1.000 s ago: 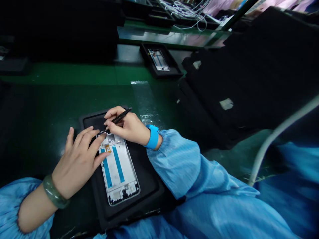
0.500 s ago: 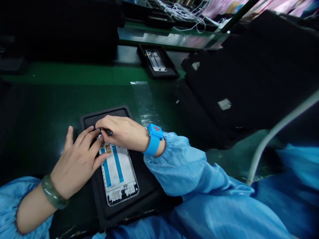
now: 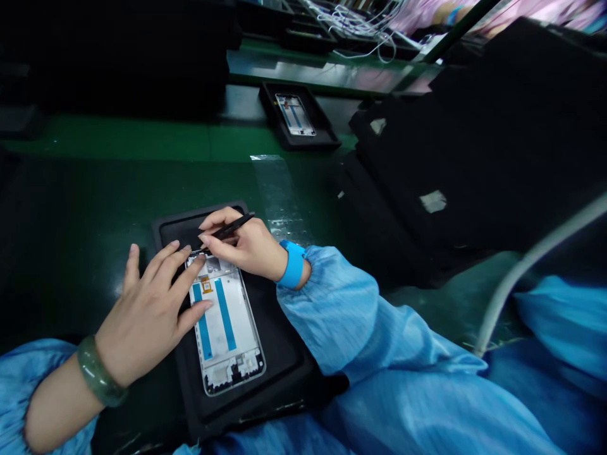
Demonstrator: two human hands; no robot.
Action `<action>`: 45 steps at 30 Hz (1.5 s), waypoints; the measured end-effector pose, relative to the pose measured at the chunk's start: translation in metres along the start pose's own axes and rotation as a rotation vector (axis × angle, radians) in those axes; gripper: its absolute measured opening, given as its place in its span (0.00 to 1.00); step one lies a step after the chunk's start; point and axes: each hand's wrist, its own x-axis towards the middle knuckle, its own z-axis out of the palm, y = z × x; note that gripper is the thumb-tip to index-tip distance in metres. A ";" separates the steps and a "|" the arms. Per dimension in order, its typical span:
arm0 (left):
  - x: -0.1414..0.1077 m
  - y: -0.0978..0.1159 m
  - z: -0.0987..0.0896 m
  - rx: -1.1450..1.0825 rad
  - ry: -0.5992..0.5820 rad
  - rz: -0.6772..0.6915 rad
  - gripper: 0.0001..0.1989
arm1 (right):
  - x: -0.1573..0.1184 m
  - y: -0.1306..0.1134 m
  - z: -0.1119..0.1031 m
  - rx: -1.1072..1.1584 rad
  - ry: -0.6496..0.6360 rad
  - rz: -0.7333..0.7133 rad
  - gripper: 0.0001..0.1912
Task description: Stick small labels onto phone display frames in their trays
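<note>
A white-backed phone frame (image 3: pixel 225 335) with a metal rim and two blue strips lies on a black tray (image 3: pixel 279 354). A small orange part (image 3: pixel 206 285) sits near its top end. My left hand (image 3: pixel 147 322), with a green stone bangle (image 3: pixel 97 373), rests on the frame, fingers at its top edge and thumb across its side. My right hand (image 3: pixel 244 243) pinches black tweezers (image 3: pixel 234 225) just above the frame's top end. My fingers hide the tweezer tips.
A second tray (image 3: pixel 298 117) holding another phone frame stands farther along the green bench (image 3: pixel 118 189). A clear plastic strip (image 3: pixel 279 189) lies beyond my tray. Black padded stacks (image 3: pixel 474 145) fill the right, with a pale cable (image 3: pixel 535 265) before them. Tangled wires (image 3: pixel 360 25) lie beyond.
My right hand has lifted back from across the frame's top end, and the tweezers show again, pointing up and right. My left hand has barely moved.
</note>
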 end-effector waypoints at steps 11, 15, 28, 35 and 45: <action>0.000 0.001 -0.001 -0.017 -0.010 -0.015 0.28 | 0.001 0.001 0.000 -0.024 0.001 -0.047 0.07; -0.001 0.001 0.000 -0.009 -0.003 -0.017 0.27 | 0.001 0.001 -0.001 -0.039 0.011 -0.057 0.07; -0.001 0.000 0.001 -0.012 -0.004 -0.014 0.27 | 0.000 0.001 0.000 -0.083 0.015 -0.114 0.06; -0.001 0.001 0.001 -0.019 0.008 -0.010 0.27 | 0.000 -0.001 0.001 -0.122 0.025 -0.157 0.05; -0.001 0.000 0.000 -0.004 0.010 0.000 0.27 | 0.001 -0.001 0.004 -0.137 0.030 -0.102 0.06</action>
